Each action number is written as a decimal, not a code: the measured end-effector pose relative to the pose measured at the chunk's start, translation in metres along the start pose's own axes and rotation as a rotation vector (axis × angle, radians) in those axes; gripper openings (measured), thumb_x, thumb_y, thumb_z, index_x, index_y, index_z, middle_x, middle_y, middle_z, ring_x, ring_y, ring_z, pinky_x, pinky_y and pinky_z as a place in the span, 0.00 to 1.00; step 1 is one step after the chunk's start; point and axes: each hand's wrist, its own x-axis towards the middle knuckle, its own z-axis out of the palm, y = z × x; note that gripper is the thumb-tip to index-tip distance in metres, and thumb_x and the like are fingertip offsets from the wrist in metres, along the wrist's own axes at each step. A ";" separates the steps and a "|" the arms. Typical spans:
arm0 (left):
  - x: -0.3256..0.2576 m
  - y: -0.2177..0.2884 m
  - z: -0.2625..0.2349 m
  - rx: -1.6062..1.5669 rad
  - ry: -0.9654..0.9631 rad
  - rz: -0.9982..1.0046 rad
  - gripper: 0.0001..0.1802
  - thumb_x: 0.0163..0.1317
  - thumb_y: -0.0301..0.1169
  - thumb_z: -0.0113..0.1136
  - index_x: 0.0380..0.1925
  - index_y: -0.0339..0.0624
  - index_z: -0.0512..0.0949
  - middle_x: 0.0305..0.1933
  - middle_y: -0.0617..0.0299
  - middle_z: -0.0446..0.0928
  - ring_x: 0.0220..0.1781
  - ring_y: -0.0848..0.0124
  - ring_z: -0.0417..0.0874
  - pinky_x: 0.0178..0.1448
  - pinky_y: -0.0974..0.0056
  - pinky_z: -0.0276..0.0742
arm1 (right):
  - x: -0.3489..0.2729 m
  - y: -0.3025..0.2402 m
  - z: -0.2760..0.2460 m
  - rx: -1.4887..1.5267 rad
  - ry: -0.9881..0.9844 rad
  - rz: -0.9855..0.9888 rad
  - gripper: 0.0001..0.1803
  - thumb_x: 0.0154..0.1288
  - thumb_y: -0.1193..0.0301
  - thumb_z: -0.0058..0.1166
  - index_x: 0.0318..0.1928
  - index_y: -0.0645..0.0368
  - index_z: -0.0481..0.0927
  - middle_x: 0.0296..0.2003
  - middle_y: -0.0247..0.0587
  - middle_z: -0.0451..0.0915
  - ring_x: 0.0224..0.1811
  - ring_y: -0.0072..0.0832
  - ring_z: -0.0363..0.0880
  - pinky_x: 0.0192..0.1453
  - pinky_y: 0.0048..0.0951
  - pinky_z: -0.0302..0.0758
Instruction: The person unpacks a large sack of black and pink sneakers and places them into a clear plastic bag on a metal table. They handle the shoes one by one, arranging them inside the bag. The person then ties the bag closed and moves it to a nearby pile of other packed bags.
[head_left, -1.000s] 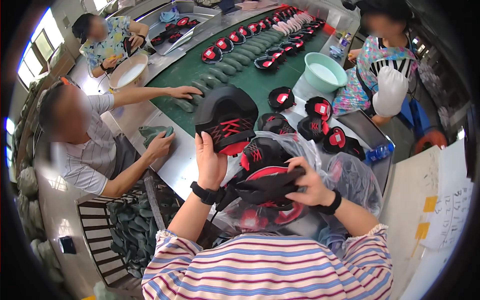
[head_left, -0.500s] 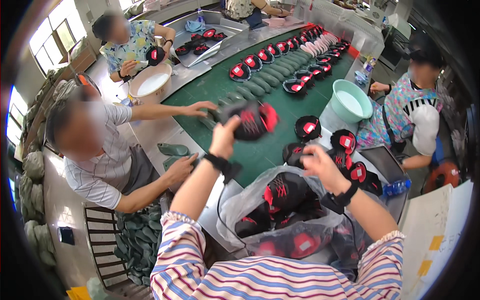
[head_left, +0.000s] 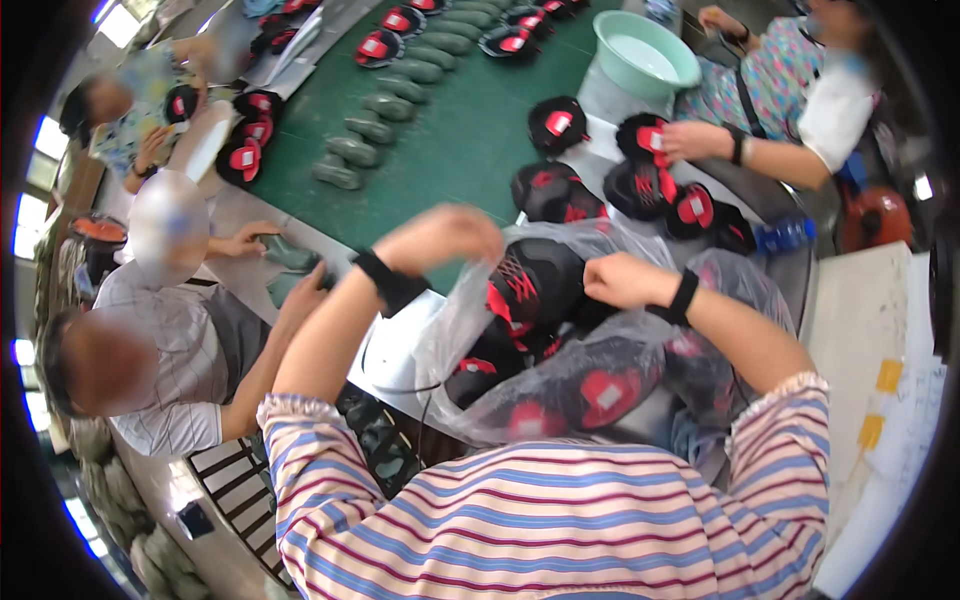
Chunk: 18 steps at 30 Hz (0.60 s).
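A clear plastic bag (head_left: 455,345) of black and red shoe uppers sits open in front of me. My left hand (head_left: 445,240), smeared by motion, is over its far left rim with no upper visible in it. My right hand (head_left: 628,280) is closed, fingertips against the right side of the black shoe upper (head_left: 535,285) at the bag's mouth. Whether it pinches the upper or the plastic, I cannot make out. Just beyond the bag lie more uppers (head_left: 560,190).
Dark green shoe lasts (head_left: 385,105) line the green tabletop (head_left: 300,110). A mint basin (head_left: 640,55) stands far right, a blue bottle (head_left: 785,237) near right. A co-worker's hand (head_left: 700,142) touches an upper at right. Another co-worker's hands (head_left: 300,275) hold a green last at left.
The shoe upper has left my left hand, which is now nearer the bag. My right hand has closed. Uppers now lie beside the left basin. The right co-worker has reached in; the view has shifted.
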 end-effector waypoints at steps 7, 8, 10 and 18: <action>-0.002 -0.052 0.139 0.624 0.648 -0.059 0.30 0.39 0.40 0.71 0.35 0.34 0.64 0.36 0.48 0.68 0.40 0.51 0.73 0.43 0.55 0.71 | -0.047 0.073 0.018 -0.206 0.304 0.213 0.18 0.54 0.64 0.52 0.43 0.62 0.74 0.42 0.52 0.76 0.47 0.46 0.74 0.49 0.41 0.70; 0.001 -0.048 0.142 0.401 0.782 -0.127 0.32 0.39 0.38 0.71 0.37 0.34 0.63 0.36 0.49 0.66 0.41 0.52 0.72 0.44 0.55 0.69 | -0.045 0.064 0.011 -0.160 0.250 0.199 0.19 0.53 0.64 0.53 0.44 0.62 0.73 0.42 0.53 0.76 0.48 0.45 0.73 0.50 0.41 0.70; 0.013 -0.045 0.135 0.616 0.879 0.094 0.35 0.42 0.37 0.69 0.47 0.33 0.63 0.43 0.49 0.66 0.41 0.56 0.72 0.44 0.59 0.70 | -0.038 0.033 -0.004 0.012 0.157 0.198 0.24 0.52 0.61 0.55 0.47 0.62 0.71 0.45 0.55 0.74 0.49 0.44 0.73 0.51 0.40 0.70; 0.008 -0.028 0.095 0.544 0.371 -0.217 0.35 0.40 0.41 0.70 0.51 0.43 0.69 0.40 0.52 0.72 0.46 0.58 0.72 0.48 0.59 0.69 | -0.007 0.043 0.011 -0.165 0.190 0.074 0.29 0.50 0.64 0.57 0.54 0.57 0.69 0.48 0.54 0.71 0.52 0.46 0.71 0.55 0.39 0.68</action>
